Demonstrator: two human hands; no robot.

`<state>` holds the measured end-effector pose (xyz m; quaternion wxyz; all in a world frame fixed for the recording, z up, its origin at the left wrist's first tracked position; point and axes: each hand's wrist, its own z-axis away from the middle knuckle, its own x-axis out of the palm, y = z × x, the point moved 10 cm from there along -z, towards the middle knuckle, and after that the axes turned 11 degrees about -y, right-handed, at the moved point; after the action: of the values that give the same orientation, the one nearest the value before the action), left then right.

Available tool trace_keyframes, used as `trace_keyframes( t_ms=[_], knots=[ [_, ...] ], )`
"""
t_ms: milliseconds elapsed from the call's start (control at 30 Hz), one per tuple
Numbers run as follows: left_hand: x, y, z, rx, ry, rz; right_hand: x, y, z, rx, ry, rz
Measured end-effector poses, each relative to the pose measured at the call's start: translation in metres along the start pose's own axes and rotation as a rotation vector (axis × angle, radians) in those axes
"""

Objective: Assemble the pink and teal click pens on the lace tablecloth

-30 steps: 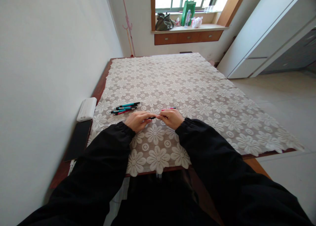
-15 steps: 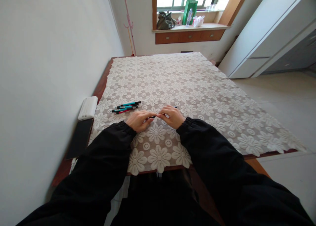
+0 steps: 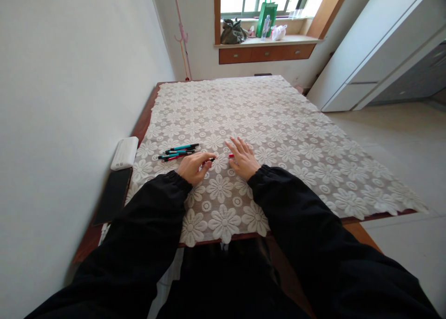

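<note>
In the head view, the left hand (image 3: 193, 168) held a small black piece (image 3: 213, 159) between thumb and fingers. The right hand (image 3: 243, 159), fingers spread, covered partly a red object (image 3: 231, 156) on the counter (image 3: 87, 244). Pens (image 3: 180, 147) lay at left.

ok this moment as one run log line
left hand: holds dark item | right hand: spread, by red item | pens: on lace cloth

Hands (image 3: 191, 169) near pens (image 3: 181, 147) on tablecloth (image 3: 223, 222)

Tablecloth (image 3: 278, 110) is showing rough lacework; pens (image 3: 181, 147) are looking smooth, plastic; table edge (image 3: 144, 114) is showing wood; sleeves (image 3: 149, 217) are looking matt.
</note>
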<state>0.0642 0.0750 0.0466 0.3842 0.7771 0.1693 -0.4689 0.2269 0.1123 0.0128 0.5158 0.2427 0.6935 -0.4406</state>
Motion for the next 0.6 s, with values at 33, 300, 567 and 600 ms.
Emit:
trace_keyframes(
  t_ms=[33,300,567,600],
  knots=[
    [0.000,0.000,0.000,-0.005,0.000,0.001,0.009,0.001,-0.001,0.004,-0.058,0.025],
    [0.001,-0.002,-0.001,-0.025,-0.013,-0.002,0.009,-0.006,-0.001,-0.044,-0.108,0.007],
    [0.000,-0.007,-0.001,-0.068,0.004,-0.021,-0.011,-0.002,-0.002,-0.049,0.010,-0.054],
    [0.000,-0.007,-0.001,-0.075,0.006,-0.025,-0.012,-0.002,-0.002,-0.048,0.022,-0.066]
  ],
)
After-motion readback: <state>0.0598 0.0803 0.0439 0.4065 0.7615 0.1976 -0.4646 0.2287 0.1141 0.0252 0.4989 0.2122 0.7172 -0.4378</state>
